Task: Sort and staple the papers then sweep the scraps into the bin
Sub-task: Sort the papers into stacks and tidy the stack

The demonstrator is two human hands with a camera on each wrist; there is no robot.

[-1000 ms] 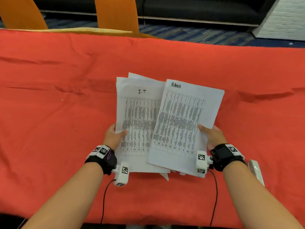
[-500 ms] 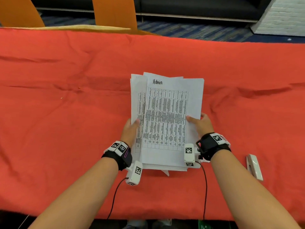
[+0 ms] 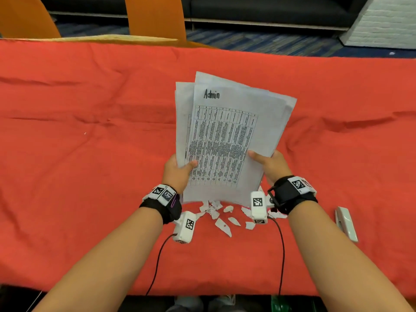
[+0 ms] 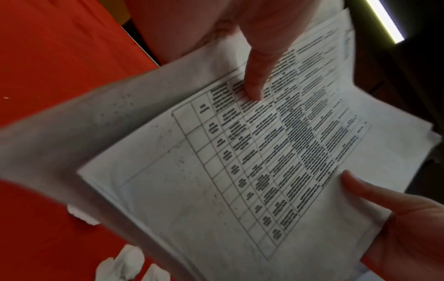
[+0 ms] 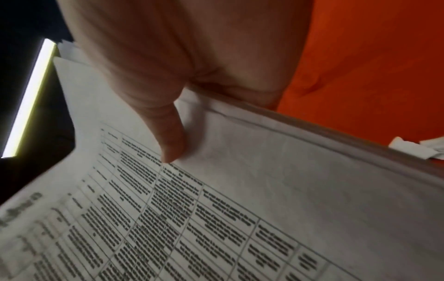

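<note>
A stack of printed papers (image 3: pixel 227 136) with the sheet headed "Admin" on top is held tilted up above the red tablecloth (image 3: pixel 90 154). My left hand (image 3: pixel 177 172) grips the stack's left edge, thumb on top. On the right edge, my right hand (image 3: pixel 270 164) grips it with the thumb across the top sheet. The wrist views show the papers (image 4: pixel 240 161) and papers (image 5: pixel 240 209) pinched by each thumb. Several torn white paper scraps (image 3: pixel 225 216) lie on the cloth under the stack's near edge. A white stapler (image 3: pixel 345 222) lies to the right of my right forearm.
Two orange chair backs (image 3: pixel 155 16) stand beyond the table's far edge. Black cables (image 3: pixel 281 251) hang from both wrist cameras over the near table edge. No bin is in view.
The "Admin" sheet went from fanned out at the right onto the top of the stack. The stack has since lifted and tilted, which uncovers the scraps beneath it.
</note>
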